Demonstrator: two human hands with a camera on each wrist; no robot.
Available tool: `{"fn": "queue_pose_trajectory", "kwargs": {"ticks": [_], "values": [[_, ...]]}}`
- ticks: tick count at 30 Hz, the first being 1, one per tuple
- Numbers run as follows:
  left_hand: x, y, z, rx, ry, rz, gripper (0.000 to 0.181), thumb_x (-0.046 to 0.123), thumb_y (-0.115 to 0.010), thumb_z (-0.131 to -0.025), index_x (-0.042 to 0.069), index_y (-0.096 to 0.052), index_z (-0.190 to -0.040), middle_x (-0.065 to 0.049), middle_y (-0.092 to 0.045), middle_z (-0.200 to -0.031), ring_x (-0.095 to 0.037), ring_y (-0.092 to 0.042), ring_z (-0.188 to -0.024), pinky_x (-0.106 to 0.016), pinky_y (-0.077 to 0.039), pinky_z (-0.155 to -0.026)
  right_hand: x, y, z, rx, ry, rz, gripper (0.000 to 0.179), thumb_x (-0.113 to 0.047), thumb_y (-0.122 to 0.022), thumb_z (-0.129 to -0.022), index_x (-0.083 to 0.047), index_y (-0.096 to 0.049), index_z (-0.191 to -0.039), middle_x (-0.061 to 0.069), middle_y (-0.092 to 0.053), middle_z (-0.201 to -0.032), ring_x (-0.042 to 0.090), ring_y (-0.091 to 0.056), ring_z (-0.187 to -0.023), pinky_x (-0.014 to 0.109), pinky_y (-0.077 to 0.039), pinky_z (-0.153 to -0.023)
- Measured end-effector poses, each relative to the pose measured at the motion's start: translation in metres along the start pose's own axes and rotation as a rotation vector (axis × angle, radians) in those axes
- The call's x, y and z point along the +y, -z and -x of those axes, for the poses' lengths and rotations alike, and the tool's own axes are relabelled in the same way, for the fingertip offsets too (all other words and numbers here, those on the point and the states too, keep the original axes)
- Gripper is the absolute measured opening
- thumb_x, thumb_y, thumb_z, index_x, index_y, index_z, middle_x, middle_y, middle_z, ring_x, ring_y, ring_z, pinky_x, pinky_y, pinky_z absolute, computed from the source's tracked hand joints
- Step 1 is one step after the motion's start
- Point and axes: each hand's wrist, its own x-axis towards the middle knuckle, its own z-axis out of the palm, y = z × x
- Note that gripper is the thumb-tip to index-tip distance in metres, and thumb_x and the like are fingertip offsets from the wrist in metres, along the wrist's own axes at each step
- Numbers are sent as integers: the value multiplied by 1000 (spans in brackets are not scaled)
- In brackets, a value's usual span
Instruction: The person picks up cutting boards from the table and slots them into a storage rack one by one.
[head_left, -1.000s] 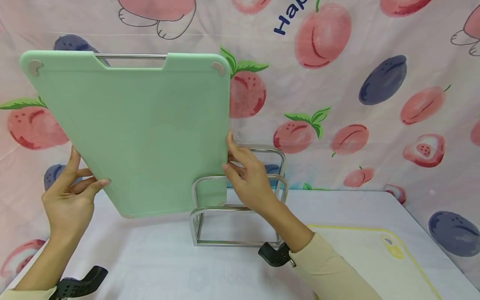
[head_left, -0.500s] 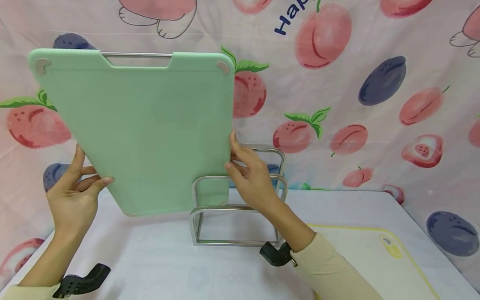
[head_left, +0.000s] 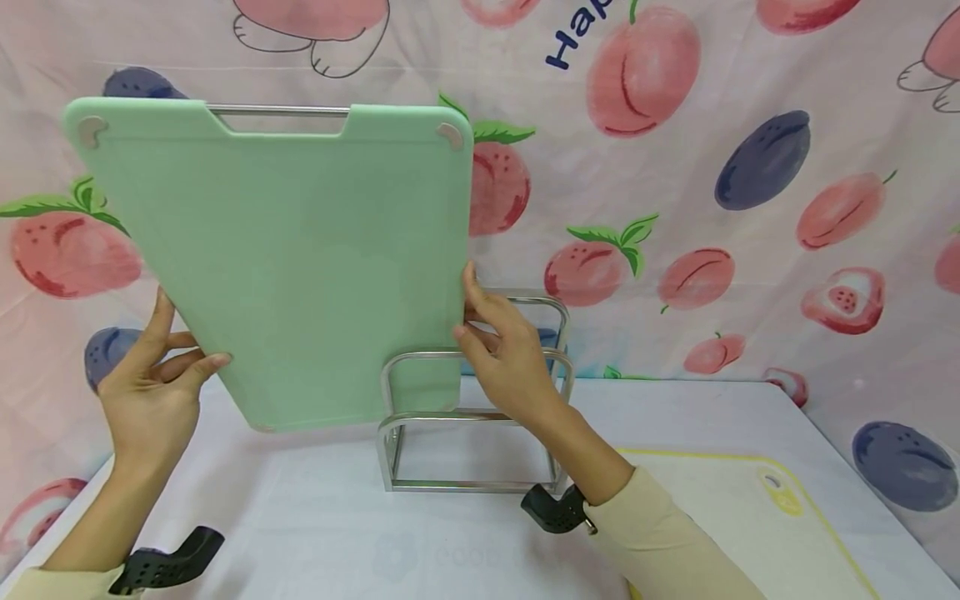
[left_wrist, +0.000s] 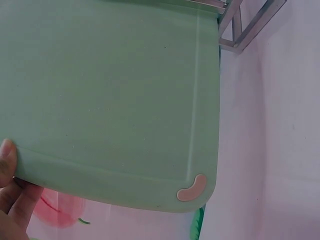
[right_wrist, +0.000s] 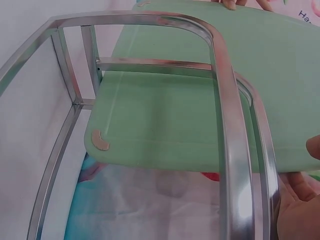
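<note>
A light green cutting board (head_left: 300, 267) with grey-pink corner pads and a metal bar across its handle notch stands tilted in the head view. My left hand (head_left: 153, 396) pinches its lower left edge, thumb in front and fingers behind. On the right edge, my right hand (head_left: 510, 358) grips it between thumb and fingers. The board's lower right corner sits between the hoops of a metal rack (head_left: 472, 487), behind the front hoops. In the right wrist view, that corner (right_wrist: 115, 145) shows through the rack's bars, its lower edge raised off the table.
A white cutting board with a yellow rim (head_left: 720, 517) lies flat at the right of the white table (head_left: 322, 517), partly under the right sleeve (head_left: 667, 533). Behind the table hangs a fruit-print cloth (head_left: 750, 292).
The green cutting board and both hands have shifted slightly to the right, the left side most. Both grips stay on its edges, and the rack stands where it was.
</note>
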Motion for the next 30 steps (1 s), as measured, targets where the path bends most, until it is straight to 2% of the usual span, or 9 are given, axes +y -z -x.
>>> {"fn": "queue_pose_trajectory", "kwargs": {"ticks": [3, 16, 25, 30], "values": [[1, -1, 0, -2, 3, 5, 90, -31, -65, -69, 21, -45, -140, 7, -65, -110, 2, -66, -74, -10, -49, -76, 0, 1, 0, -5, 5, -3, 62, -4, -56, -96, -16, -28, -150, 10, -49, -132, 20, -53, -114, 30, -46, -97], [5, -5, -1, -1, 60, 66, 87, -30, -65, -70, 22, -49, -138, 8, -65, -95, 2, -66, -74, -9, -49, -75, -3, 9, 2, -21, -30, -65, 63, -1, -56, -96, -17, -29, -150, 12, -51, -128, 27, -52, -116, 34, -45, -99], [5, -7, -1, 7, 89, 71, 87, -30, -65, -70, 23, -49, -137, 9, -64, -89, 2, -66, -73, -9, -49, -75, -3, 11, 3, -29, -46, -72, 63, -1, -56, -96, -19, -29, -150, 10, -51, -128, 24, -52, -117, 31, -45, -99], [5, -9, -1, 1, 80, 86, 87, -30, -65, -70, 23, -49, -137, 8, -64, -90, 2, -66, -74, -9, -49, -75, -2, 12, 4, -22, -39, -79, 62, -1, -56, -96, -19, -30, -150, 9, -51, -129, 22, -52, -117, 33, -45, -99]]}}
